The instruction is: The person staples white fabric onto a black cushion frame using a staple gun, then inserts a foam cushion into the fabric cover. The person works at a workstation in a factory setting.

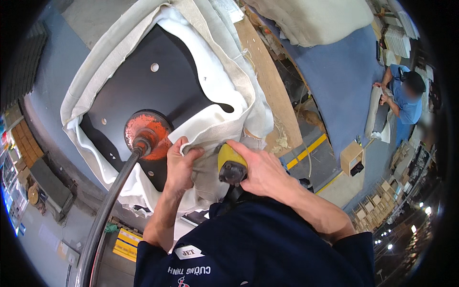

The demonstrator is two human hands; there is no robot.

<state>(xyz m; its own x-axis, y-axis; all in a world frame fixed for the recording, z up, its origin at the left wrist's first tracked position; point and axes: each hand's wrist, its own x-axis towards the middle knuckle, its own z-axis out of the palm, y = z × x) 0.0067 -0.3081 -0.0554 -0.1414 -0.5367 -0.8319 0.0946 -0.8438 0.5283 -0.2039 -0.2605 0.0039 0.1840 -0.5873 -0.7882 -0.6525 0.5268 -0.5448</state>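
A cushion-like piece with a black panel [167,62], white padding [191,52] and beige fabric [88,86] folded up around its edges lies in front of me. My left hand [180,166] pinches the fabric's near edge, thumb and fingers closed on it. My right hand [263,172] is wrapped round a yellow and black staple gun [232,165], held against the fabric just right of my left hand. Its nose is hidden from view. Left of my left hand, a worn orange disc [158,143] on a metal rod rests on the black panel.
The metal bar [112,196] of the disc runs down toward the lower left. A wooden board [272,95] lies to the right, beside a blue table [330,71] with more fabric [320,19]. Farther right, a co-worker [406,95] handles a similar piece. A wooden box [352,158] stands nearby.
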